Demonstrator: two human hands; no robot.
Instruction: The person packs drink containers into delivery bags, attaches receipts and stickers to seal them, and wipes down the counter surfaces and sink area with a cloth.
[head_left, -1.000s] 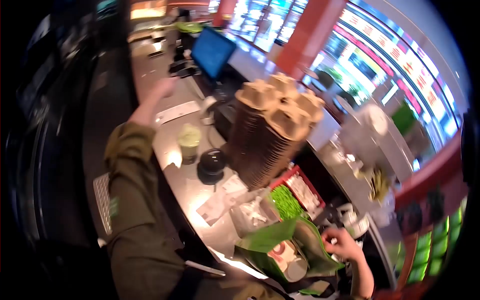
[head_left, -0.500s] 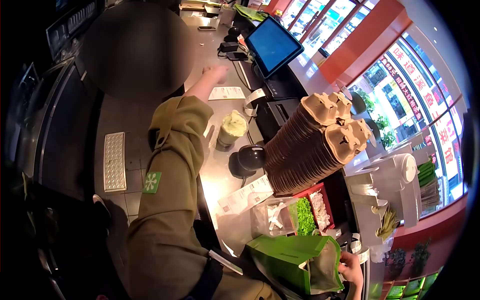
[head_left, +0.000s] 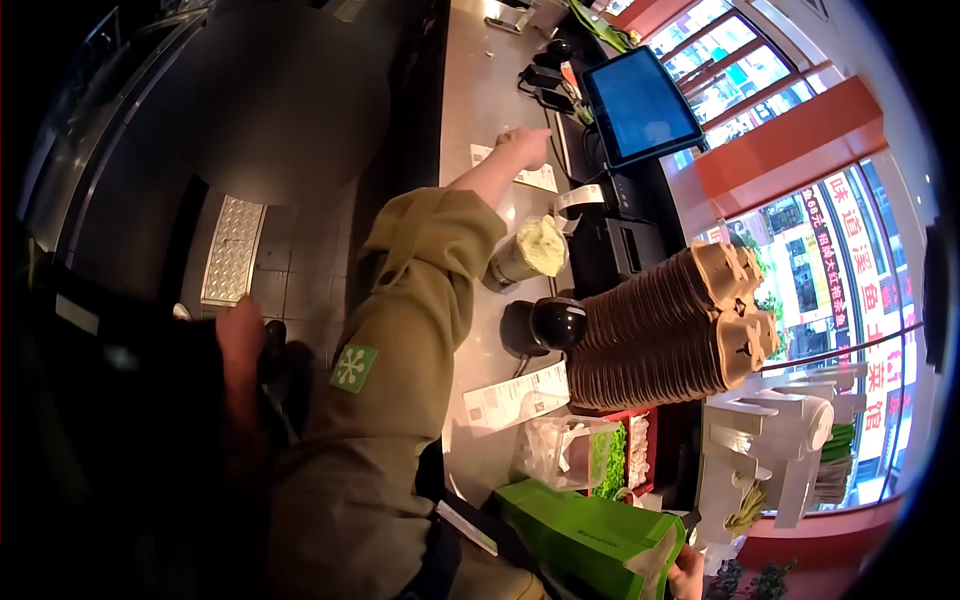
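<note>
My left hand (head_left: 524,149), in a rolled-up olive sleeve, reaches over the steel counter across a printed paper slip (head_left: 538,176). Its fingers point towards the touch screen and seem loosely apart; I see nothing held in them. A clear cup with a pale green, creamy top (head_left: 540,247) stands close to that forearm. At the lower right my right hand (head_left: 687,574) grips the rim of a green paper bag (head_left: 590,535). The bag leans with its mouth towards that hand, and its contents are hidden.
Tall stacks of brown cup carriers (head_left: 660,340) stand beside a black round-headed device (head_left: 556,324). Behind are a touch screen (head_left: 640,105) and a long receipt (head_left: 518,397). A clear plastic box (head_left: 560,452) sits near the bag. Another person's bare arm (head_left: 240,350) is at left.
The view has turned, so the counter sits further right. My left hand now covers part of the paper slip. My right hand stays on the bag. Another person's arm has come into view.
</note>
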